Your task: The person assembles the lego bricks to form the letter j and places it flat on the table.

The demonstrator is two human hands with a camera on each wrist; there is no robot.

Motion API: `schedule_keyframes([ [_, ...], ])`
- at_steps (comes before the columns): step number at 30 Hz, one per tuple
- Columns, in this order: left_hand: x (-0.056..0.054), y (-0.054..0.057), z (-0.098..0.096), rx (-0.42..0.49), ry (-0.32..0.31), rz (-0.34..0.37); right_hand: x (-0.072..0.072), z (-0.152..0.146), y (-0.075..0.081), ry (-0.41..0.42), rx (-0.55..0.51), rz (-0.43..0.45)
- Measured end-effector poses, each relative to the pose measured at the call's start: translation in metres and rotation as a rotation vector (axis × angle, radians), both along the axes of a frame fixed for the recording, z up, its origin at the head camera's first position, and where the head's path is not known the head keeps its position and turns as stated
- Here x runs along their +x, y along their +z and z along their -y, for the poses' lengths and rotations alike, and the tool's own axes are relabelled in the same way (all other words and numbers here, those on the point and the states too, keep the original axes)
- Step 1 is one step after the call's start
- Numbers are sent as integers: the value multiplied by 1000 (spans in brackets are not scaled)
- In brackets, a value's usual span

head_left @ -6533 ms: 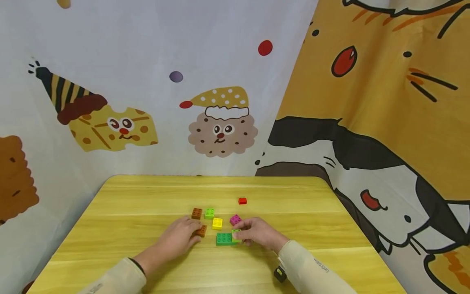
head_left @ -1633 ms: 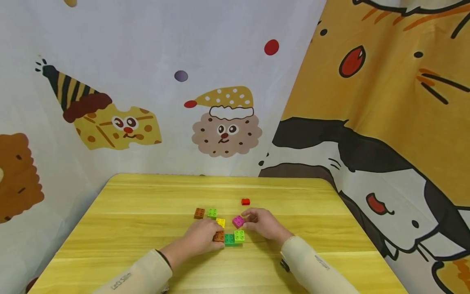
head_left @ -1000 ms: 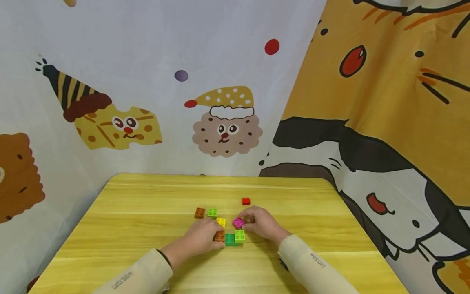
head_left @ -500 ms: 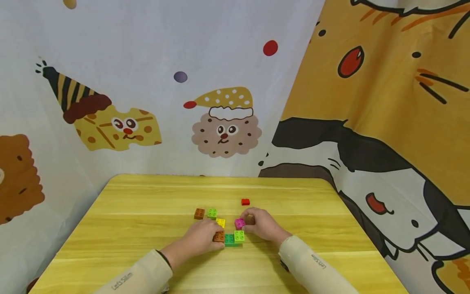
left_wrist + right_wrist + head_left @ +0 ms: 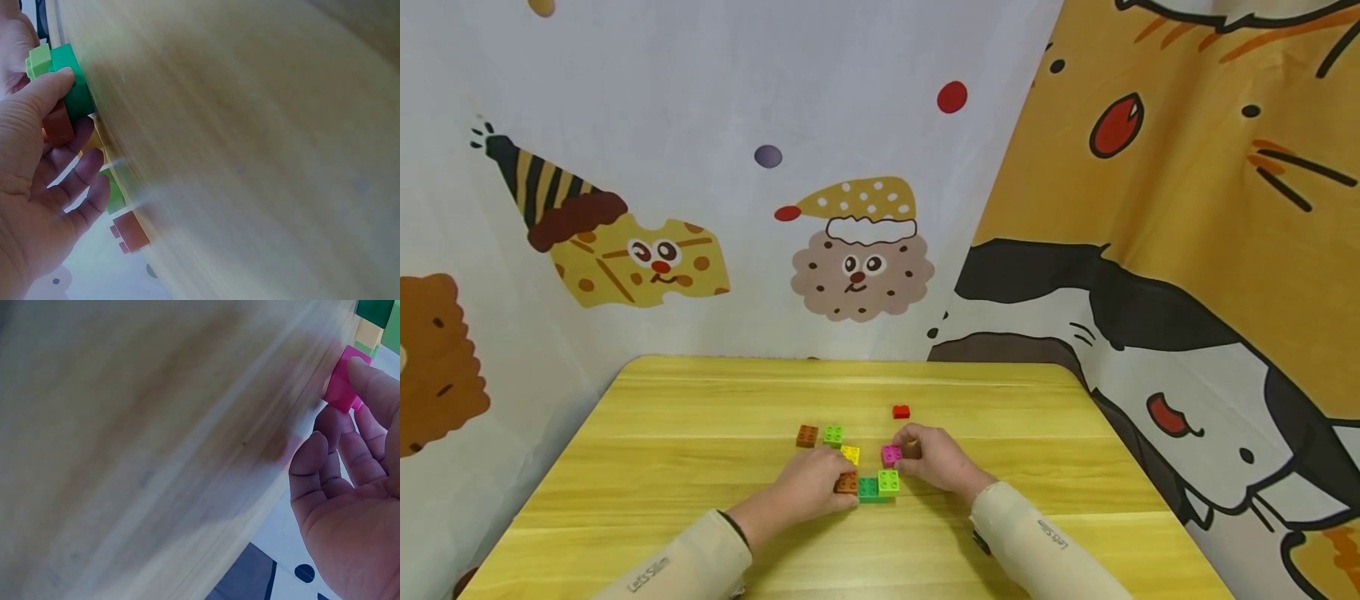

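My left hand [image 5: 808, 483] grips a brown toy brick [image 5: 847, 483] at the left end of a longer green brick [image 5: 868, 489]. In the left wrist view the thumb lies across the green brick [image 5: 80, 97], with the brown brick [image 5: 59, 125] between thumb and fingers. A lime brick [image 5: 888, 482] sits on the green brick's right end. Just behind it, my right hand [image 5: 938, 460] pinches a magenta brick [image 5: 891, 456] between thumb and fingers. The right wrist view shows that magenta brick [image 5: 344, 381] close to the tabletop.
Behind my left fingers is a yellow brick [image 5: 851, 454], partly hidden. Another lime brick [image 5: 833, 435] and another brown brick [image 5: 807, 436] lie farther back. A small red brick [image 5: 901, 412] lies beyond my right hand on the wooden table [image 5: 715, 400].
The left hand has brought the brown brick rightward to the green brick's left end. The right hand has left the lime brick, taken hold of the magenta one and turned it straighter.
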State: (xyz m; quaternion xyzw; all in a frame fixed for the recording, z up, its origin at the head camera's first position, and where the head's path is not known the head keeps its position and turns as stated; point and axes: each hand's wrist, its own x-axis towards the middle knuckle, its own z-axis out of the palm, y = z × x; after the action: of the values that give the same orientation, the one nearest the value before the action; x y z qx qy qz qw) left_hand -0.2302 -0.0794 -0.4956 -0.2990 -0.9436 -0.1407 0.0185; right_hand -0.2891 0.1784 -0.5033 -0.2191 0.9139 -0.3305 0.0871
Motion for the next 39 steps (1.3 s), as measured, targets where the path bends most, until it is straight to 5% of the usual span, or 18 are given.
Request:
schedule_keyframes([
  [12, 1, 0, 0, -1, -4, -2, 1, 1, 0, -15, 29, -19],
  [25, -1, -2, -1, 3, -12, -15, 3, -7, 12, -32, -79, -30],
  [32, -1, -1, -1, 17, -21, -12, 14, -10, 25, 68, -137, -31],
  [39, 0, 0, 0, 16, -13, -6, 28, -9, 27, 147, -159, 64],
])
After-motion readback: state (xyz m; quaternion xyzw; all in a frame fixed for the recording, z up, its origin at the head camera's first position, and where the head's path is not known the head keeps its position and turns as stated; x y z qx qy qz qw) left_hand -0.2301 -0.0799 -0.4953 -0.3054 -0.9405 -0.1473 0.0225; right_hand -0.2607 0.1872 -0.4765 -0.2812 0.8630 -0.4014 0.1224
